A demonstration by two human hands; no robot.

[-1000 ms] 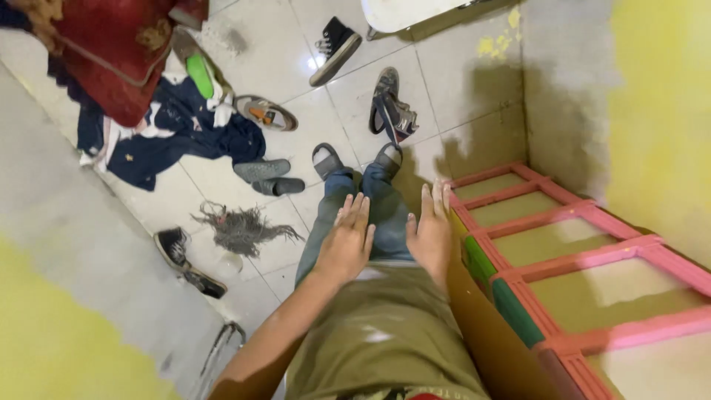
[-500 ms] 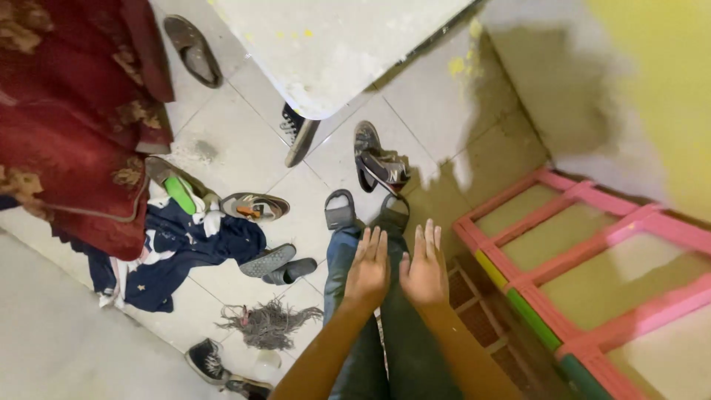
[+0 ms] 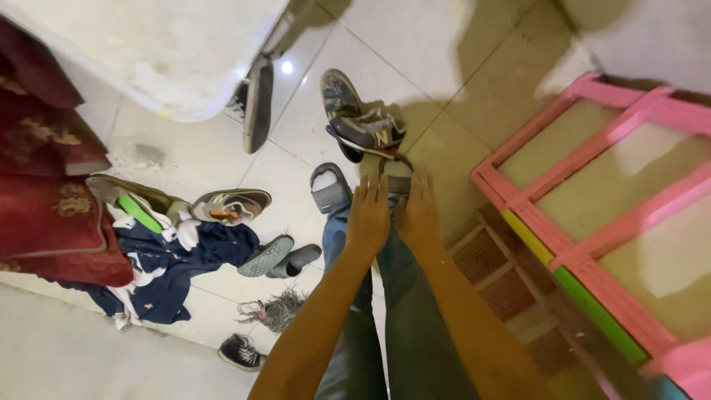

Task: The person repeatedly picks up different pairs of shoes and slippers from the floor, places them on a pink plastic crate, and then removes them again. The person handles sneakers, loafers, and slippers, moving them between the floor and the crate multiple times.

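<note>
Watching the feed: my left hand (image 3: 368, 213) and right hand (image 3: 418, 215) are both flat and released, stretched out side by side over my knees, grasping nothing. Nearest thing is the grey slide sandal (image 3: 330, 187) on my foot, just past the fingertips, I think. Reaching it calls for leaning further.

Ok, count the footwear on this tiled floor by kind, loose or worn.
Grey slide sandals worn on the feet: 2
Grey lace-up sneakers, one lying on the other: 2
Black canvas sneakers: 2
Small dark grey slip-on shoes: 2
Brown low shoes by the blue clothes: 2
Total: 10
</note>
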